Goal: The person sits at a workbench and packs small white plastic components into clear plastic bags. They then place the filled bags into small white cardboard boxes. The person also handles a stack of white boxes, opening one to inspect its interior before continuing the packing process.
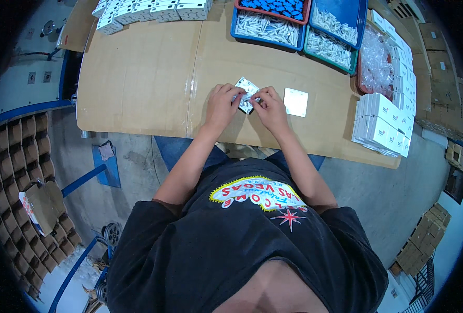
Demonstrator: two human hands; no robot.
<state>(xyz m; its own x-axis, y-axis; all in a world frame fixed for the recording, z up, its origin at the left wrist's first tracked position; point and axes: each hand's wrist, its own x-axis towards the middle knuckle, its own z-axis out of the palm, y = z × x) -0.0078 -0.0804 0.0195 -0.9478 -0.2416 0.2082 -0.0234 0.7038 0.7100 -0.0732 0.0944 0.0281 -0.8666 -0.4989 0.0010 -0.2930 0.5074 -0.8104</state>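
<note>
Close to the table's near edge lies a small white box (248, 84) with dark marks on its top, set at a slant between my hands. My left hand (224, 106) is closed at its left side, fingertips pinched over it. From the right, my right hand (270, 107) also bends its fingers into a pinch above the box. Something small and whitish sits between the fingertips, too small and covered to name. Beside my right hand, a flat white square piece (296, 102) rests on the cardboard.
Cardboard (142, 78) covers the table. White boxes (153, 10) stand in rows at the far left. At the far right are blue tray (268, 32) and green tray (329, 49) with white pieces, a bin of clear plastic bags (375, 60), and stacked white boxes (381, 122).
</note>
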